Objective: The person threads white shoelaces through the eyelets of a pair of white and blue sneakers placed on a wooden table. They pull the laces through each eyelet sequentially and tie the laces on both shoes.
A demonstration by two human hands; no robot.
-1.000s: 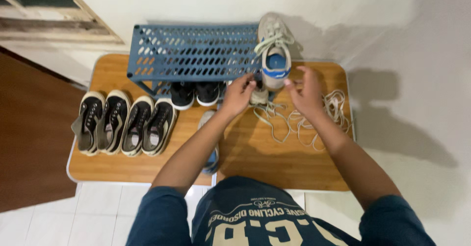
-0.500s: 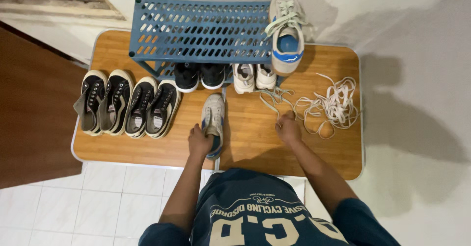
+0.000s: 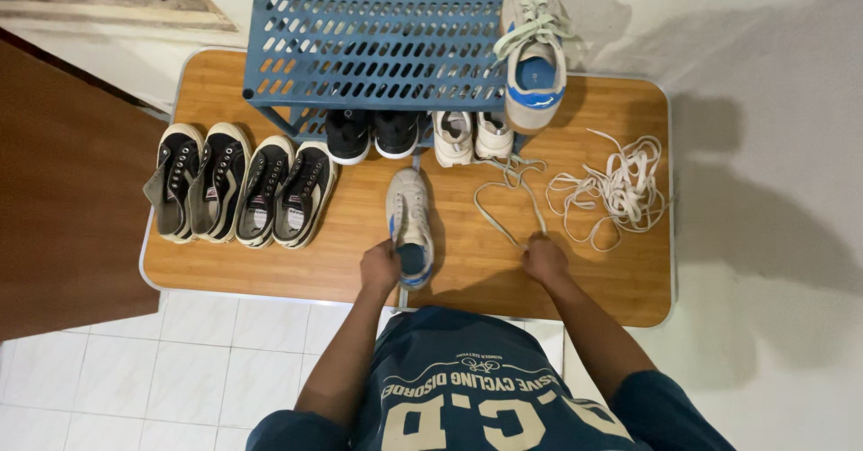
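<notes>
A white sneaker with blue lining [image 3: 409, 222] lies on the wooden board [image 3: 288, 267], toe pointing away from me. My left hand [image 3: 379, 267] grips its heel end. My right hand [image 3: 544, 258] rests on the board and pinches a white shoelace [image 3: 511, 201] that loops back toward the rack. The matching white and blue sneaker [image 3: 533, 51] sits laced on the right end of the blue perforated shoe rack [image 3: 378, 51].
Two pairs of black and white canvas shoes [image 3: 238, 190] line the board's left side. Black shoes [image 3: 370, 133] and white shoes [image 3: 472, 136] sit under the rack. A tangled pile of white laces [image 3: 616, 190] lies at right. A brown door [image 3: 63, 199] borders the left.
Both hands came down from the sneaker on the rack to the board's near edge. My left hand took hold of the loose sneaker; my right hand pinched a lace.
</notes>
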